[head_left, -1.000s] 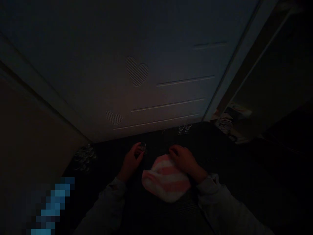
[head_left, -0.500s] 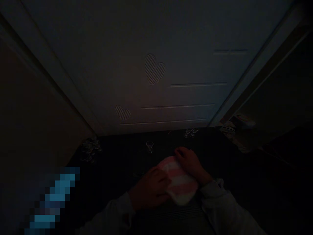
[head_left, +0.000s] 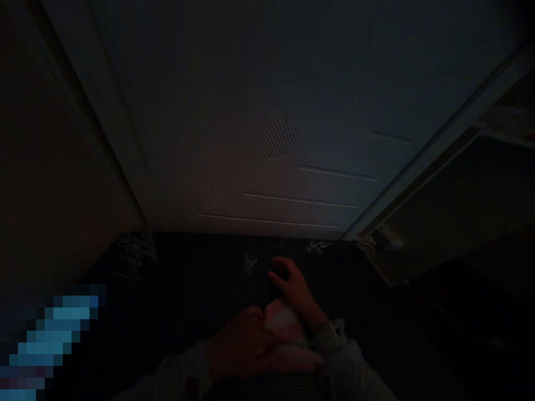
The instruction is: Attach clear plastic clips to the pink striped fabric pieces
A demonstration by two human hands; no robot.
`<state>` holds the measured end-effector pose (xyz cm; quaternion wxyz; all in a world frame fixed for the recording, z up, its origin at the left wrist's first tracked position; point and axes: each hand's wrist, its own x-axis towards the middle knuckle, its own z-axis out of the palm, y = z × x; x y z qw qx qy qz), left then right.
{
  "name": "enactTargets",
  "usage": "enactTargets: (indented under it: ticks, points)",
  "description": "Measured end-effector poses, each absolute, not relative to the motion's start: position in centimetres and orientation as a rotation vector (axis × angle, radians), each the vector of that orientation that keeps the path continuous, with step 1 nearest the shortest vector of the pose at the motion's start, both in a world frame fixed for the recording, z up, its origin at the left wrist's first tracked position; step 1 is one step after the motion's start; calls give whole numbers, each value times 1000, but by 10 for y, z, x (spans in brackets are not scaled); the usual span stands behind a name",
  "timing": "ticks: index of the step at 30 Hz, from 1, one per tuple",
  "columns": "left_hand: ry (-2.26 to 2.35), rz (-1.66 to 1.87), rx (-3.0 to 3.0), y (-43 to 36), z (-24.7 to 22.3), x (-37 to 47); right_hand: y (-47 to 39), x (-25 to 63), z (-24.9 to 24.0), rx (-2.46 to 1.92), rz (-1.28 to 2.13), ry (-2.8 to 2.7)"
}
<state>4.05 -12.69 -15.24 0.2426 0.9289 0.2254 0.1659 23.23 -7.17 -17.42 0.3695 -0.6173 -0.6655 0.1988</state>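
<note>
The left hand (head_left: pixel 244 341) lies across the cloth (head_left: pixel 288 323), fingers spread over its near left part; with the blur and gloom I cannot tell whether they grip it or only press on it. The right hand (head_left: pixel 292 278) reaches past the cloth's far edge, its wrist close against the cloth's right side, thumb and curved fingers parted by a narrow gap in which nothing can be made out.

Just beyond the cloth, slightly to its left, a single glass (head_left: pixel 250 262) stands on the dark desk (head_left: pixel 188 273), near the right fingertips but apart from them. A sideways swing of that hand could tip it, and a loose corner of cloth flicked forward could do the same.

Farther out, glasses (head_left: pixel 137 250) crowd well to the cloth's left, and a smaller group (head_left: pixel 319 246) stands beyond it to the right, near the door (head_left: pixel 234 150). Clear rims in such poor light are easily misjudged; one knocked glass might topple its neighbours.
</note>
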Motion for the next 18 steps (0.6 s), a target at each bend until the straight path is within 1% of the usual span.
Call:
enactTargets:
  ticks: [6, 13, 18]
  points:
    - [504, 385, 2547, -112, -154, 33, -53, 206, -166, -1461, 579, -1810]
    - [727, 347, 2482, -93, -145, 11, -38, 172, -168, -1448, 603, -1857]
    - [863, 280, 2434, -89, -148, 11, -31, 168, -178, -1493, 630, -1693]
